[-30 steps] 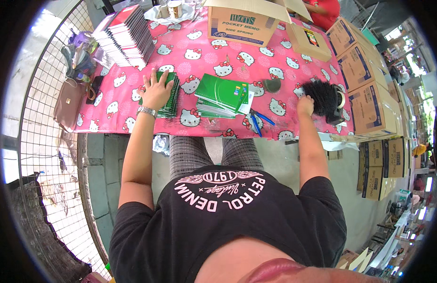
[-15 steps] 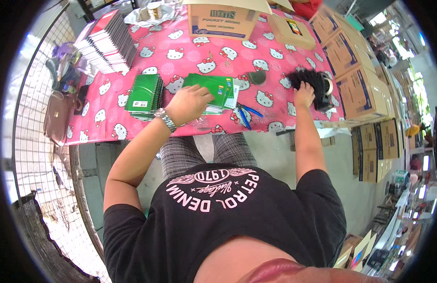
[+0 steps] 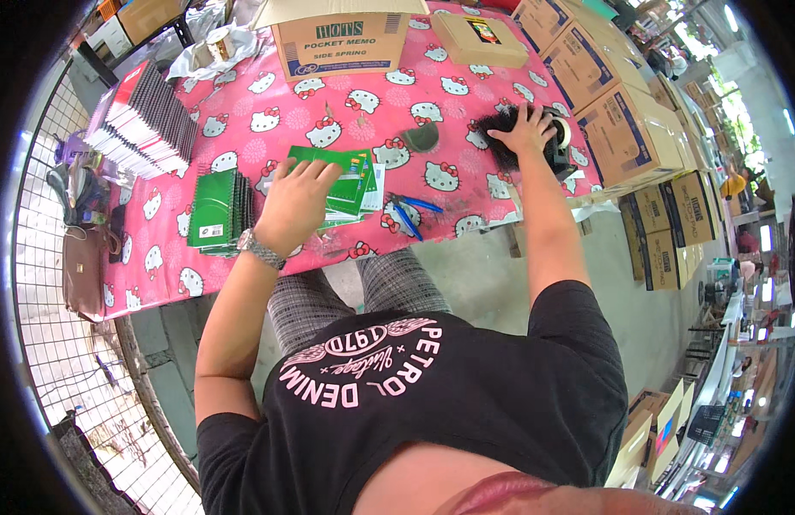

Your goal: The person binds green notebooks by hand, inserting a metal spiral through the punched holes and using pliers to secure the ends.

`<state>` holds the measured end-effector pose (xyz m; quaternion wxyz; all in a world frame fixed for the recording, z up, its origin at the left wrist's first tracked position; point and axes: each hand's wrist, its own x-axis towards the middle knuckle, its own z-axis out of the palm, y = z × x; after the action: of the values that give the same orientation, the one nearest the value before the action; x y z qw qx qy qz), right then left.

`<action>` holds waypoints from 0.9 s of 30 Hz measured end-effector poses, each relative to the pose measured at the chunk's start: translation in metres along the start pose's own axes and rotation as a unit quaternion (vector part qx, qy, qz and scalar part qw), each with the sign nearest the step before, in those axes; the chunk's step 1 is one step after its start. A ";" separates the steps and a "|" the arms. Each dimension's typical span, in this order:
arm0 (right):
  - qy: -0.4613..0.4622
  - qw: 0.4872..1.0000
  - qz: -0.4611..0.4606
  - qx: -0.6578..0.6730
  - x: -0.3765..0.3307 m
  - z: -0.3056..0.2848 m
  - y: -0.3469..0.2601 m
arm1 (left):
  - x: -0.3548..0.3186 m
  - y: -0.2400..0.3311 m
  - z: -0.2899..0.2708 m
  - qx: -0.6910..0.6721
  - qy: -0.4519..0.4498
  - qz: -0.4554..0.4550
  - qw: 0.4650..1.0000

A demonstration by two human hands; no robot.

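My left hand (image 3: pixel 296 202) lies over a loose pile of green notebooks (image 3: pixel 350 167), fingers slightly apart and bent over the top cover. White pages stick out at the pile's right side. Beside it, to the left, stands a neat stack of green spiral notebooks (image 3: pixel 213 206) with black coils. My right hand (image 3: pixel 528 131) is spread wide above a heap of black bristly strands (image 3: pixel 494 142), thumb pointing left; I cannot tell whether it touches them. Close by is a black tape dispenser (image 3: pixel 559 154) with a pale roll. Blue-handled pliers (image 3: pixel 408 213) rest between my hands.
A tall stack of red-and-white spiral notebooks (image 3: pixel 144 120) stands at the far left. An open carton (image 3: pixel 342 47) and a flat brown box (image 3: pixel 479 39) sit at the back. More cartons (image 3: pixel 629 137) line the right side. A brown bag (image 3: pixel 81 270) hangs at the left edge.
My right hand has gone from curled on the black strands to spread open above them. My left hand's fingers have straightened somewhat over the green notebooks. The whole view has shifted and tilted.
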<state>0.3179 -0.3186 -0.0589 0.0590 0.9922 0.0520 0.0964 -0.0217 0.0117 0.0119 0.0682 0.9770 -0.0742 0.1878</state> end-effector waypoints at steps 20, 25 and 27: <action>0.078 0.981 -0.162 0.074 -0.053 0.018 -0.009 | 0.005 0.009 -0.022 -0.058 -0.016 -0.016 0.998; -0.033 0.855 -0.208 0.474 -0.097 -0.078 -0.078 | -0.002 0.008 0.008 -0.039 0.062 -0.019 0.997; -0.193 0.783 -0.206 0.555 -0.130 -0.088 -0.101 | 0.002 0.010 0.006 -0.064 0.087 -0.016 0.994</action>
<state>0.1644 -0.2249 -0.0102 -0.4742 0.8173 0.2871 -0.1572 -0.0195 0.0005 0.0082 0.1402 0.9516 -0.0641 0.2659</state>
